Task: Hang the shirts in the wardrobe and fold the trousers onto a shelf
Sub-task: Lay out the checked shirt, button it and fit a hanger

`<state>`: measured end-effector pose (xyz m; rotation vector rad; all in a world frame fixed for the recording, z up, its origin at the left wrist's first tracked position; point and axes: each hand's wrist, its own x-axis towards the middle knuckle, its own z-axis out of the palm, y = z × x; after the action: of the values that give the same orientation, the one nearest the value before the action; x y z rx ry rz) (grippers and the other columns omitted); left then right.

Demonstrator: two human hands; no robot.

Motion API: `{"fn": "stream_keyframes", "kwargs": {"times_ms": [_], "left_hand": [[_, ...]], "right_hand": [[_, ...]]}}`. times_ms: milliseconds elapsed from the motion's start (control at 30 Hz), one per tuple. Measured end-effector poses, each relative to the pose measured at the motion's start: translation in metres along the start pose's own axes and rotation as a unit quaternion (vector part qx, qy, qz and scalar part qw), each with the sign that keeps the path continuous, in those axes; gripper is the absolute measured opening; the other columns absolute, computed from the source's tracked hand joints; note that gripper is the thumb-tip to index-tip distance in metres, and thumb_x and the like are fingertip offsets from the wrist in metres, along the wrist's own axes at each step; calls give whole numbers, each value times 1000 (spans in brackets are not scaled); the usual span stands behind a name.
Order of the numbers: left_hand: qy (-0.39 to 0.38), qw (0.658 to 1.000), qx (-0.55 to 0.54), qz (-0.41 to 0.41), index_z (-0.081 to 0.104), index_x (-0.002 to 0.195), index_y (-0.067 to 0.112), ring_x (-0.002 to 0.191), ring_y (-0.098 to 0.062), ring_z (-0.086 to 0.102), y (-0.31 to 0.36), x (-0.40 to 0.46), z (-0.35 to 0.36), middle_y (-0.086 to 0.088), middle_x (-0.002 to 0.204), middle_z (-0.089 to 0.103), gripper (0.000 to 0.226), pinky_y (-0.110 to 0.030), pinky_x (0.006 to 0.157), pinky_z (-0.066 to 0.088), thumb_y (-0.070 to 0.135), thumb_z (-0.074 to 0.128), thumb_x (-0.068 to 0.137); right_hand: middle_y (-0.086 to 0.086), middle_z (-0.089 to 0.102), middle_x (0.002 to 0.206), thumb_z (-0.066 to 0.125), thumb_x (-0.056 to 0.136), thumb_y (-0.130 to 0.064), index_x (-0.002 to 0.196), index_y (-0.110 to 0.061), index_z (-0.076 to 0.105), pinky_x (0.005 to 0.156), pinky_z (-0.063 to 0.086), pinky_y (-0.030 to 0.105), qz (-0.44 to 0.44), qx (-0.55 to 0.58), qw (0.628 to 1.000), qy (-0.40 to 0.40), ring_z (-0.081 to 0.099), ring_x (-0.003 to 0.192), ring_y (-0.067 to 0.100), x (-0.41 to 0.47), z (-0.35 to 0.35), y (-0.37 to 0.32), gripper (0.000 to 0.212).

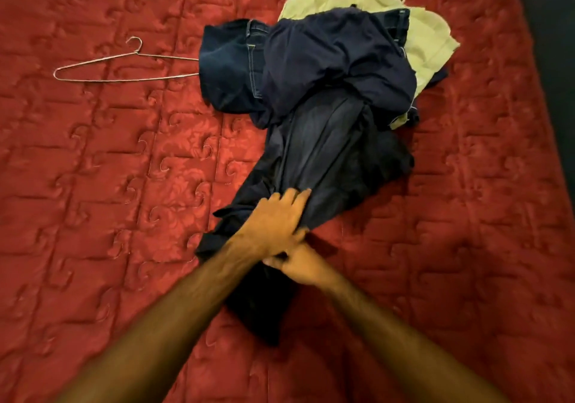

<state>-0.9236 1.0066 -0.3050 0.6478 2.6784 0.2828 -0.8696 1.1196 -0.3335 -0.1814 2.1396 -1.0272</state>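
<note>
A dark navy garment (326, 153) stretches from the clothes pile toward me across the red bedspread. My left hand (273, 222) grips its bunched cloth from above. Just below it, my right hand (298, 265) pinches the same garment's near end. Whether the garment is a shirt or trousers cannot be told. Farther back lie dark blue jeans (230, 69), another navy garment (339, 60) and a pale yellow-green garment (429, 38), heaped together. A thin wire hanger (124, 66) lies flat at the left, its right end under the jeans.
The quilted red bedspread (109, 200) fills nearly the whole view. A dark strip (553, 60) runs along the bed's right edge.
</note>
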Motion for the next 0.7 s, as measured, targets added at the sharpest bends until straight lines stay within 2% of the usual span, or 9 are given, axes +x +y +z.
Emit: {"fn": "stream_keyframes", "kwargs": {"times_ms": [67, 167, 267, 333, 367, 433, 500, 633, 700], "left_hand": [[40, 995, -49, -73, 26, 153, 8, 105, -44, 59, -1, 9, 6, -17, 133, 42, 73, -52, 82, 49, 19, 56, 87], [45, 981, -150, -113, 41, 137, 4, 105, -47, 59, -17, 16, 5, -22, 125, 52, 52, -53, 84, 47, 9, 53, 86], [97, 948, -296, -58, 59, 114, 7, 96, -32, 66, -41, 7, -20, -15, 103, 68, 36, -43, 82, 49, 13, 46, 81], [82, 907, -413, -37, 67, 100, 6, 87, -20, 65, -64, -13, -40, -6, 93, 70, 36, -38, 79, 49, 13, 42, 76], [52, 884, -462, -48, 67, 94, 1, 82, -18, 62, -76, -28, -43, -5, 88, 68, 34, -37, 74, 48, 11, 42, 73], [-13, 838, -538, -94, 58, 84, -16, 69, -16, 52, -98, -69, -45, -8, 78, 57, 32, -35, 64, 39, 7, 43, 68], [19, 787, -596, -161, 56, 79, -12, 60, -11, 51, -130, -117, -39, -6, 70, 55, 28, -30, 58, 36, 7, 44, 63], [201, 565, -750, -280, 77, 81, 14, 70, -18, 67, -193, -176, -45, 1, 74, 74, 30, -21, 61, 55, 15, 51, 66], [270, 505, -773, -273, 79, 78, 20, 75, -15, 71, -222, -188, -46, 1, 81, 75, 36, -21, 69, 57, 13, 44, 81]], "right_hand": [[3, 67, 92, 71, 89, -14, 97, -12, 65, 82, 48, 21, -6, -20, 996, -83, 62, 84, 9, -3, -23, 3, 10], [-1, 59, 81, 60, 87, 15, 106, 11, 61, 73, 50, 12, 47, 98, 990, -95, 59, 67, -9, -3, -60, 28, 19], [7, 61, 98, 60, 79, 12, 114, 11, 59, 87, 55, 34, 80, 114, 961, 240, 64, 89, 11, -6, -91, 36, 34], [9, 50, 126, 71, 69, -17, 126, -5, 55, 105, 40, 46, -20, -61, 898, 435, 51, 118, 24, -7, -102, 22, 60], [8, 43, 139, 69, 65, -30, 136, -13, 50, 111, 32, 46, -56, -151, 874, 458, 42, 131, 26, -4, -108, 8, 76], [2, 37, 151, 61, 61, -38, 145, -25, 44, 117, 21, 49, -119, -286, 864, 396, 32, 143, 27, 14, -112, -27, 87], [5, 59, 135, 54, 61, -29, 132, -21, 60, 113, 28, 50, -215, -314, 890, 251, 51, 131, 29, 45, -100, -62, 71], [4, 70, 117, 52, 83, -27, 119, -22, 65, 91, 50, 43, -156, -204, 966, 20, 63, 110, 27, 90, -44, -152, 39], [6, 70, 114, 58, 96, -18, 120, -12, 65, 86, 51, 36, -155, -84, 984, -34, 63, 101, 18, 109, -17, -195, 25]]}}
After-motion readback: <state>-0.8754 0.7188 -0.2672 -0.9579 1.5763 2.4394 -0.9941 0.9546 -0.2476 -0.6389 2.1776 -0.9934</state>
